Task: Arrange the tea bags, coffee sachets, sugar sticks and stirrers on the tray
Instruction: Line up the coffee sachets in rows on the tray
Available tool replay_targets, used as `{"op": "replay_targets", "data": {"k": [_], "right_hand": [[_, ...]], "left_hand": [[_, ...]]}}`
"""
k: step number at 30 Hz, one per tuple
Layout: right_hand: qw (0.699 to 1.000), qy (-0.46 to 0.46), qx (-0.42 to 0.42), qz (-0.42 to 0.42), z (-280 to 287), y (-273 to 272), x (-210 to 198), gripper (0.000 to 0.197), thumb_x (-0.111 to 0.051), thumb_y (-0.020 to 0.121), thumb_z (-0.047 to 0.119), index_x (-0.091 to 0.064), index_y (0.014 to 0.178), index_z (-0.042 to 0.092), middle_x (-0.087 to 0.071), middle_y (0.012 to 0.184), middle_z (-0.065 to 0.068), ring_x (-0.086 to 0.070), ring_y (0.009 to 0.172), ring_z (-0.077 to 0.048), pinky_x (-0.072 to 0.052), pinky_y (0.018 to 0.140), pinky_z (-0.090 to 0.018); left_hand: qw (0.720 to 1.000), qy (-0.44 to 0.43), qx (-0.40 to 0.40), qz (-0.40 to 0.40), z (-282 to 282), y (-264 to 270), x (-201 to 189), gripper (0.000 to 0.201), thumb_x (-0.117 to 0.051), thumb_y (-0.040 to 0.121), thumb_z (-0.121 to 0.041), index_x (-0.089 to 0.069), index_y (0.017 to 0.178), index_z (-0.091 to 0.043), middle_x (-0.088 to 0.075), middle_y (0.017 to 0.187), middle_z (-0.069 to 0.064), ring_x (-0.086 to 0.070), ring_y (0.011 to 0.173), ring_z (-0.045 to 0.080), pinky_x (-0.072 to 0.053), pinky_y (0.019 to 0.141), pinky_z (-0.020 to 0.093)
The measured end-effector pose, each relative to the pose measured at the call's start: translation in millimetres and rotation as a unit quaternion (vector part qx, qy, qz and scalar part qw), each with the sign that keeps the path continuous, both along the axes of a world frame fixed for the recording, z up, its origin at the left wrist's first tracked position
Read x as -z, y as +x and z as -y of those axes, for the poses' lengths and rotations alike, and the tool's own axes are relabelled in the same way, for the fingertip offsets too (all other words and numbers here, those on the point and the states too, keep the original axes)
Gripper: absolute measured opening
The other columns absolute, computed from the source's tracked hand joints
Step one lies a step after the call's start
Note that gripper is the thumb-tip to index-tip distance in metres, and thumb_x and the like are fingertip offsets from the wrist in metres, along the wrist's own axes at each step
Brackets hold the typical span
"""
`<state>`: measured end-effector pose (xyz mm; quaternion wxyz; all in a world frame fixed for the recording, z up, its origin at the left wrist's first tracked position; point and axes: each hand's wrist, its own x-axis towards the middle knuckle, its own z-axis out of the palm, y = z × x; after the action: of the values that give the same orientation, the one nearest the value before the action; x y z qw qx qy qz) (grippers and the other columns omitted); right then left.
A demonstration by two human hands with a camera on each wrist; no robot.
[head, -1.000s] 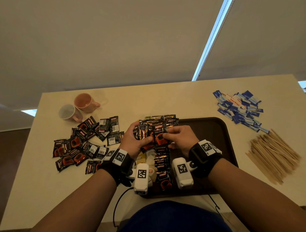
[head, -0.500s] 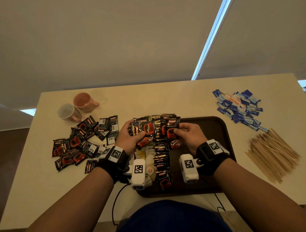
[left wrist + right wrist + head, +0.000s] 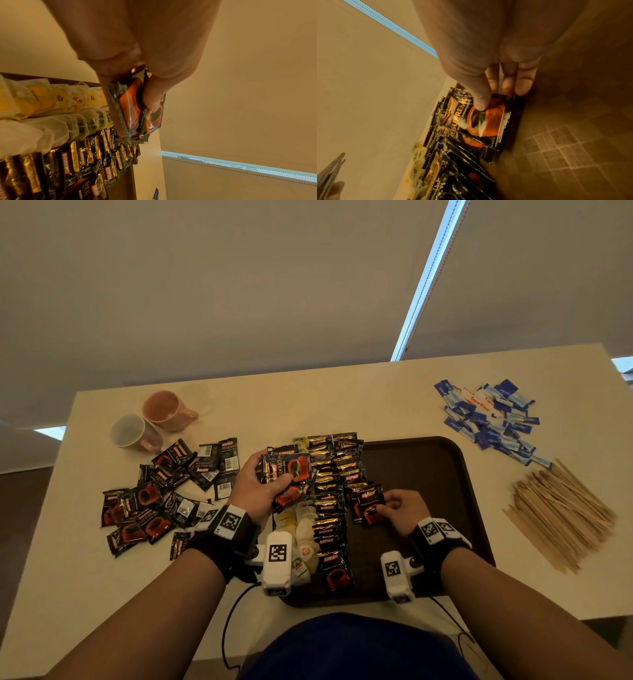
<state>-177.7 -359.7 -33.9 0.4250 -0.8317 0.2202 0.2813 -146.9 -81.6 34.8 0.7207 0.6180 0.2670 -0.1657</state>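
where blinds hang, a cream table (image 3: 342,405) stands.

I see a dark brown tray (image 3: 428,474) with a faint checked texture on a cream table (image 3: 308,392). The coffee sachets (image 3: 330,505) are black with gold bands and red-orange cups, the tea bags (image 3: 51,97) white with yellow and green tags, the sugar sticks (image 3: 489,419) blue and white, the stirrers (image 3: 561,508) pale wood, and the mugs (image 3: 150,419) pink.
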Motion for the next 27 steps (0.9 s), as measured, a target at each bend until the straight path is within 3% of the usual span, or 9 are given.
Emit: {"op": "replay_targets", "data": {"k": [6, 9, 14, 24, 27], "right_hand": [[1.0, -0.006, 0.006, 0.013, -11, 7, 4, 0.006, -0.07, 0.09, 0.016, -0.069, 0.092, 0.022, -0.069, 0.089, 0.003, -0.065, 0.088, -0.012, -0.049, 0.076, -0.024], [0.999, -0.047, 0.004, 0.025, -14, 10, 3, 0.008, -0.073, 0.088, 0.022, -0.067, 0.093, 0.021, -0.063, 0.083, 0.008, -0.058, 0.077, -0.004, -0.045, 0.072, -0.021], [0.994, -0.095, -0.015, 0.049, -20, 12, 2, 0.016, -0.077, 0.084, 0.024, -0.061, 0.085, 0.022, -0.059, 0.076, 0.01, -0.056, 0.074, -0.005, -0.05, 0.083, -0.026], [0.994, -0.098, -0.048, 0.025, -23, 6, 0, 0.014, -0.076, 0.085, 0.023, -0.062, 0.086, 0.021, -0.059, 0.081, 0.008, -0.054, 0.074, -0.004, -0.039, 0.06, -0.014], [0.993, -0.105, -0.051, 0.034, -25, 6, 1, 0.017, -0.078, 0.083, 0.026, -0.062, 0.082, 0.021, -0.062, 0.081, 0.005, -0.059, 0.079, -0.009, -0.045, 0.063, -0.017]], "left_hand": [[1.0, -0.004, 0.009, -0.003, 0, 0, -2, 0.05, -0.068, 0.086, 0.007, -0.06, 0.106, -0.038, -0.063, 0.121, 0.008, -0.065, 0.11, 0.034, -0.056, 0.09, 0.057], [1.0, 0.0, 0.013, -0.005, 2, 0, -1, 0.048, -0.069, 0.086, 0.005, -0.06, 0.107, -0.037, -0.063, 0.123, 0.009, -0.066, 0.109, 0.035, -0.055, 0.089, 0.059], [1.0, 0.003, 0.015, -0.007, 3, 1, 2, 0.048, -0.07, 0.086, 0.005, -0.062, 0.111, -0.035, -0.063, 0.126, 0.012, -0.066, 0.11, 0.037, -0.054, 0.09, 0.062], [1.0, 0.001, 0.021, -0.006, 3, 1, 3, 0.048, -0.069, 0.086, 0.006, -0.061, 0.111, -0.034, -0.065, 0.121, 0.01, -0.065, 0.111, 0.036, -0.054, 0.091, 0.062], [1.0, 0.004, 0.023, -0.004, 4, 1, 1, 0.049, -0.07, 0.086, 0.006, -0.061, 0.108, -0.037, -0.065, 0.121, 0.009, -0.065, 0.113, 0.035, -0.054, 0.092, 0.06]]}}
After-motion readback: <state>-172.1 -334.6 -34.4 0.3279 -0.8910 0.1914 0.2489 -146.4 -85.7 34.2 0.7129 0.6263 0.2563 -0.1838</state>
